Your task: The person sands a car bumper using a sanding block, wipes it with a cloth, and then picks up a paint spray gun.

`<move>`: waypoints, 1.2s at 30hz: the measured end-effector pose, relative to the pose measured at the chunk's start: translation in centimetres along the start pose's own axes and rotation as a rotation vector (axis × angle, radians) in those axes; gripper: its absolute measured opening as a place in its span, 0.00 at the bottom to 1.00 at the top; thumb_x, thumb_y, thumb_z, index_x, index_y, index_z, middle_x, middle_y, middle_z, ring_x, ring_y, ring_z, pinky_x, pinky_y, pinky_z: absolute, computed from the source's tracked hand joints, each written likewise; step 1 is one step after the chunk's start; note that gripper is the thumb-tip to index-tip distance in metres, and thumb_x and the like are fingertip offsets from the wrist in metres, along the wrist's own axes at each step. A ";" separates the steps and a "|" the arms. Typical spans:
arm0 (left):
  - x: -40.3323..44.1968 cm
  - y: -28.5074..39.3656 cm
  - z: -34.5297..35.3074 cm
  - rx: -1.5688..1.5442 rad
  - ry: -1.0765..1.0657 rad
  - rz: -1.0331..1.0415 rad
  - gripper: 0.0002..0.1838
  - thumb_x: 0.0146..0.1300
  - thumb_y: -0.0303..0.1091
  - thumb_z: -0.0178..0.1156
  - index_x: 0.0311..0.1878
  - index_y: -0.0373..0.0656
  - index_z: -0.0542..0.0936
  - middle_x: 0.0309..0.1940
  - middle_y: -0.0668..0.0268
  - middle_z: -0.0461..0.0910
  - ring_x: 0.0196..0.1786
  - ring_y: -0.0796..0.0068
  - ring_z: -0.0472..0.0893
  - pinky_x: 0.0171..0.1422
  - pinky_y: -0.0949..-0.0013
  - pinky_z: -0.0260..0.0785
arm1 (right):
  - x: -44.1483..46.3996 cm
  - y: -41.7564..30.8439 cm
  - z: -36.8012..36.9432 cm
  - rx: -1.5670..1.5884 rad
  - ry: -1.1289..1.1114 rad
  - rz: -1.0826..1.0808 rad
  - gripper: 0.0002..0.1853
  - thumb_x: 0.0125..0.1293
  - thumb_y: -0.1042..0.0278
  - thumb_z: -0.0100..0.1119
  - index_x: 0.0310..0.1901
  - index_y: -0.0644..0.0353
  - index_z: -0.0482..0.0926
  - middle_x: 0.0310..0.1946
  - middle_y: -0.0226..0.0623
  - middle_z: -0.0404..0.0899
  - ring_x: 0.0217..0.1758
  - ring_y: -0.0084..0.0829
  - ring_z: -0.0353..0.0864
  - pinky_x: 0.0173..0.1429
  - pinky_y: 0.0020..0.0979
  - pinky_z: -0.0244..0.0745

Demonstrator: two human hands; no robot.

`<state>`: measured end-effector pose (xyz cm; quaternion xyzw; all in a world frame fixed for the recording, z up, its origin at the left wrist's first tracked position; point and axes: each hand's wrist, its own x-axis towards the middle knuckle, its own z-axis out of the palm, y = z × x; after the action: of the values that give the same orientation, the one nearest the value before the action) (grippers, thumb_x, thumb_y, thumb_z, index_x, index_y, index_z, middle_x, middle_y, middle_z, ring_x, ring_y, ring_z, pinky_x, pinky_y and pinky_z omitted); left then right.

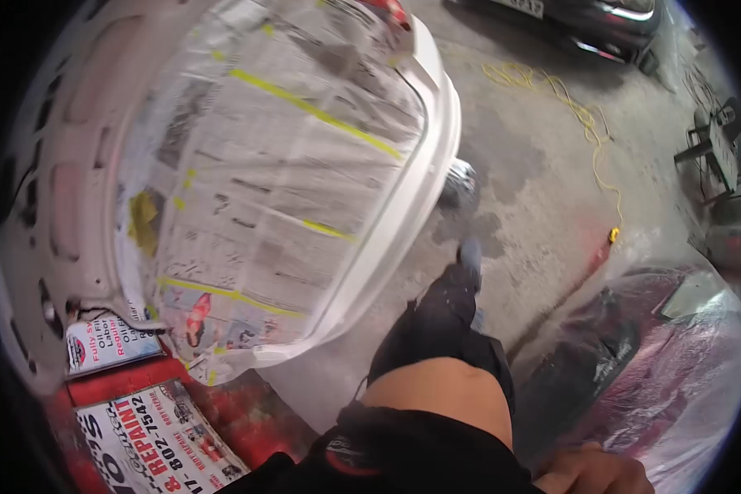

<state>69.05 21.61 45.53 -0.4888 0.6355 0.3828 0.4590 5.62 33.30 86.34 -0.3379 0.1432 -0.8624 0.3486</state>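
Near the bottom right edge of the head view is my right hand (597,471), low beside my dark shirt; its fingers look bent, and whether they hold anything is hidden. My left hand does not show. In front of me, a car opening with a white-grey painted rim (424,193) is covered by newspaper masking (280,177) held with yellow-green tape strips. The raised panel (74,156) with cut-outs stands at the left. Plastic sheeting (675,370) over a dark red surface lies beyond my right hand.
A yellow cord (589,123) runs over the concrete floor (535,206). A dark car (589,29) stands at the top right, a metal stand (716,156) at the right. Printed signs (152,445) lie against a red surface at the lower left. My leg (436,395) is at bottom centre.
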 end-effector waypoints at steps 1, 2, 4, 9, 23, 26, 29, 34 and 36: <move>0.7 1.8 -1.3 -0.001 -0.010 -0.018 0.26 0.86 0.43 0.52 0.79 0.44 0.77 0.77 0.51 0.79 0.70 0.51 0.83 0.73 0.46 0.75 | 2.1 0.2 -1.7 -0.021 0.105 0.025 0.15 0.80 0.73 0.50 0.30 0.53 0.67 0.27 0.45 0.70 0.27 0.51 0.74 0.39 0.77 0.70; 2.0 3.9 -2.8 -0.001 -0.018 -0.024 0.26 0.86 0.43 0.52 0.79 0.44 0.77 0.77 0.51 0.79 0.70 0.51 0.83 0.73 0.46 0.75 | 4.3 0.5 -3.4 -0.039 0.210 0.052 0.13 0.79 0.69 0.51 0.31 0.54 0.67 0.27 0.44 0.70 0.25 0.49 0.74 0.36 0.72 0.71; 5.9 9.3 -7.1 0.020 -0.034 0.013 0.25 0.86 0.43 0.52 0.79 0.44 0.77 0.76 0.51 0.79 0.70 0.51 0.83 0.73 0.46 0.75 | 10.1 1.2 -3.2 -0.175 0.641 0.087 0.15 0.77 0.57 0.58 0.40 0.61 0.71 0.28 0.46 0.76 0.25 0.48 0.77 0.33 0.61 0.74; 13.8 31.4 -23.8 0.002 0.040 0.213 0.25 0.86 0.43 0.52 0.78 0.43 0.77 0.76 0.51 0.80 0.70 0.52 0.84 0.73 0.47 0.76 | 26.5 0.2 -10.3 -0.300 0.950 0.047 0.27 0.75 0.45 0.65 0.49 0.68 0.76 0.31 0.48 0.82 0.28 0.47 0.81 0.31 0.50 0.77; 19.0 67.3 -50.0 -0.064 0.034 0.271 0.25 0.86 0.44 0.53 0.77 0.43 0.78 0.74 0.51 0.81 0.69 0.53 0.84 0.72 0.48 0.76 | 52.6 -5.2 -43.5 0.073 -0.093 0.185 0.24 0.76 0.47 0.63 0.51 0.65 0.81 0.39 0.50 0.86 0.38 0.50 0.85 0.42 0.51 0.80; 17.2 71.0 -53.3 -0.099 0.026 0.216 0.25 0.85 0.44 0.53 0.77 0.43 0.78 0.73 0.51 0.82 0.69 0.53 0.85 0.71 0.48 0.76 | 58.5 -6.1 -48.7 0.072 -0.191 0.191 0.24 0.76 0.47 0.62 0.51 0.65 0.82 0.40 0.51 0.87 0.40 0.50 0.86 0.45 0.51 0.81; 15.0 73.2 -55.4 -0.185 0.048 0.153 0.25 0.85 0.44 0.53 0.76 0.43 0.78 0.73 0.51 0.82 0.69 0.53 0.85 0.71 0.48 0.77 | 64.8 -6.4 -53.9 0.062 -0.299 0.223 0.23 0.77 0.47 0.62 0.52 0.65 0.83 0.42 0.51 0.87 0.42 0.51 0.87 0.47 0.51 0.81; 9.6 75.2 -53.9 -0.442 0.177 -0.042 0.25 0.85 0.45 0.53 0.76 0.43 0.79 0.72 0.51 0.82 0.68 0.54 0.85 0.71 0.48 0.77 | 76.9 -6.3 -59.9 0.034 -0.491 0.317 0.23 0.77 0.48 0.61 0.52 0.64 0.85 0.44 0.52 0.89 0.46 0.52 0.88 0.51 0.52 0.82; 8.8 76.2 -53.6 -0.533 0.194 -0.121 0.25 0.85 0.45 0.54 0.76 0.43 0.79 0.72 0.51 0.83 0.68 0.54 0.85 0.71 0.49 0.77 | 81.6 -4.4 -62.2 -0.017 -0.554 0.354 0.22 0.77 0.48 0.61 0.53 0.63 0.86 0.45 0.53 0.89 0.47 0.52 0.89 0.52 0.52 0.83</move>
<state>-17.13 -13.44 55.31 -0.6636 0.5232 0.4596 0.2735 -82.16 -19.77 82.45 -0.5326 0.1066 -0.6624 0.5159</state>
